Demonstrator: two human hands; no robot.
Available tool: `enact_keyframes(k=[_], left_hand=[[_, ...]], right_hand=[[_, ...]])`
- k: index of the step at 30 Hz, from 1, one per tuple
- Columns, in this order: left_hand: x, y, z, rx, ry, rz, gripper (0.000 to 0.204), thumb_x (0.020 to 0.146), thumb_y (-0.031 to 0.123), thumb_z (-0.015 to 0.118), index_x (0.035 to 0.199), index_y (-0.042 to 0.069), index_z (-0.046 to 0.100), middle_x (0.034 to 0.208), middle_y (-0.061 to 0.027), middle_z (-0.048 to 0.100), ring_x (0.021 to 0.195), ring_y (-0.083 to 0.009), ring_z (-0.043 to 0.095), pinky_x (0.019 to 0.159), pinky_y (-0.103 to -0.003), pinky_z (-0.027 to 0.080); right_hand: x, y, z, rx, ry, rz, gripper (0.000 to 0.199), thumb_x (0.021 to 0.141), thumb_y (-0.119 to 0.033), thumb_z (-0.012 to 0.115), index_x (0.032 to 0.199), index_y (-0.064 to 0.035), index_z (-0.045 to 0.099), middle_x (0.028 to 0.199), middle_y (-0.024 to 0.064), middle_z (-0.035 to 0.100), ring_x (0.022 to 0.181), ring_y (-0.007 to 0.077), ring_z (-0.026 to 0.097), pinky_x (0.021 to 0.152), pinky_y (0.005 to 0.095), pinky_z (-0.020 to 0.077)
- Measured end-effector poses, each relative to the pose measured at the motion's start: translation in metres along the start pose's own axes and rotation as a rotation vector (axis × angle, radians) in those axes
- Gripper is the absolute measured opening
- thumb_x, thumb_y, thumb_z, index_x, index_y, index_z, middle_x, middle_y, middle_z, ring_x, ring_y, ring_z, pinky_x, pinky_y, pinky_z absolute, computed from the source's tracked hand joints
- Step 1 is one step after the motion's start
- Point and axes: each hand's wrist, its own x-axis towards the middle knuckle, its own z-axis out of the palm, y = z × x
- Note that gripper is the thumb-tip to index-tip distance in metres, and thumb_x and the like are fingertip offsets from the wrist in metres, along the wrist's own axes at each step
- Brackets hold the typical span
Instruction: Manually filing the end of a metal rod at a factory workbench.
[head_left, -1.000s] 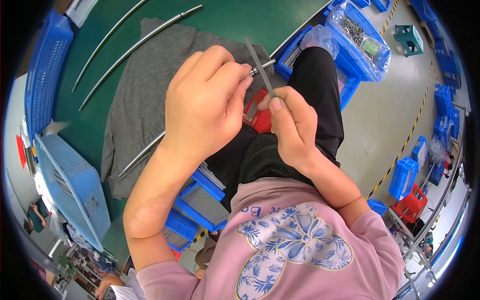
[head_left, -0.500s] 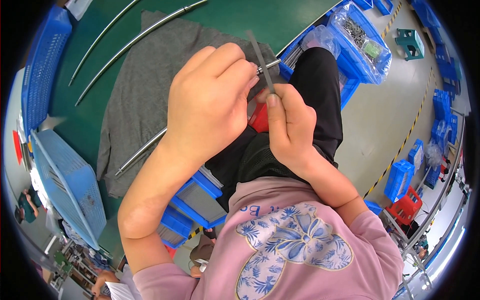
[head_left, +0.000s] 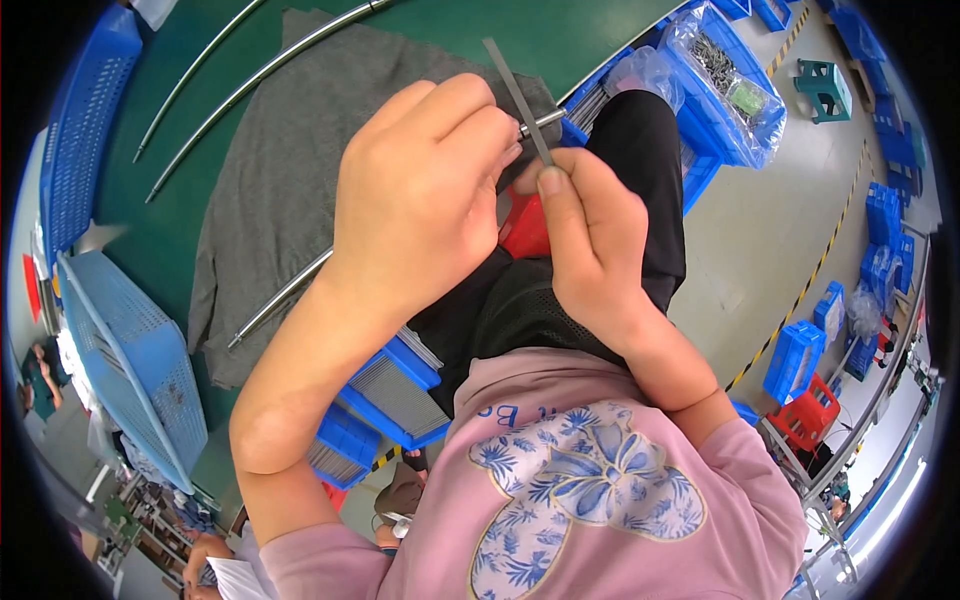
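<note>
My left hand [head_left: 420, 185] is closed around a shiny metal tube, whose narrow end [head_left: 548, 119] pokes out to the right of the fingers. A longer tube section [head_left: 285, 297] emerges at the lower left of my forearm, roughly in line; my arm hides any join. Between thumb and bent fingers, my right hand [head_left: 597, 232] pinches a thin, flat grey strip [head_left: 517, 98], perhaps a file. The strip crosses the tube near its end; whether they touch I cannot tell. Beneath lies a dark grey cloth [head_left: 265, 175] on the green tabletop [head_left: 500, 25].
A thick curved tube [head_left: 255, 76] and a thinner one [head_left: 187, 84] lie at the upper left. Blue baskets [head_left: 90, 120] line the left edge. A bagged blue bin [head_left: 735, 120] of small metal parts stands right; bins of rods [head_left: 400, 392] sit below the table.
My right hand has shifted slightly right, and the strip's far tip has moved up and left. The tube's end has risen a little. Both hands keep their grip.
</note>
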Motion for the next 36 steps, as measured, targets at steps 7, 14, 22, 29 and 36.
enact_keyframes(k=[7,14,22,29,36], left_hand=[[0.002,-0.002,-0.002,0.002,0.008,0.013,0.014,0.067,-0.005,0.069,0.073,0.0,0.058,0.07,-0.0072,0.054,0.06,-0.024,0.051,0.053,-0.032,0.042],[0.001,-0.001,-0.002,0.012,-0.004,0.011,0.015,0.068,-0.004,0.07,0.072,0.0,0.057,0.07,-0.0071,0.054,0.06,-0.0241,0.052,0.053,-0.032,0.042],[-0.001,-0.001,0.001,0.006,-0.017,-0.003,0.014,0.063,-0.003,0.065,0.071,0.004,0.055,0.073,-0.0059,0.051,0.065,-0.0257,0.052,0.056,-0.035,0.044],[0.001,-0.004,0.001,0.007,0.01,0.003,0.015,0.062,-0.004,0.064,0.07,0.004,0.055,0.073,-0.006,0.05,0.064,-0.026,0.051,0.056,-0.036,0.044],[0.002,-0.003,-0.003,0.01,-0.013,0.013,0.014,0.067,-0.004,0.07,0.073,0.001,0.057,0.071,-0.0076,0.054,0.06,-0.0252,0.051,0.053,-0.033,0.042]], right_hand=[[0.003,0.0,0.002,0.003,0.024,-0.028,0.007,0.089,0.0,0.051,0.087,0.0029,0.056,0.068,0.0124,0.061,0.055,0.0203,0.06,0.052,0.0287,0.0452],[-0.001,0.004,0.003,-0.068,0.036,-0.074,0.007,0.089,0.001,0.05,0.087,0.0024,0.057,0.068,0.0132,0.061,0.057,0.0229,0.06,0.054,0.0299,0.046],[-0.006,0.015,0.009,-0.099,0.102,-0.178,0.004,0.088,0.001,0.051,0.088,0.0017,0.055,0.068,0.0126,0.061,0.056,0.0227,0.059,0.053,0.03,0.0453],[-0.006,0.015,0.007,-0.115,0.065,-0.144,0.005,0.089,0.001,0.051,0.087,0.0024,0.055,0.068,0.0123,0.061,0.055,0.0233,0.059,0.053,0.0296,0.0454],[0.001,0.011,0.008,-0.094,0.07,-0.146,0.005,0.088,0.002,0.05,0.086,0.0023,0.055,0.068,0.0134,0.061,0.056,0.0246,0.059,0.053,0.0304,0.0449]])
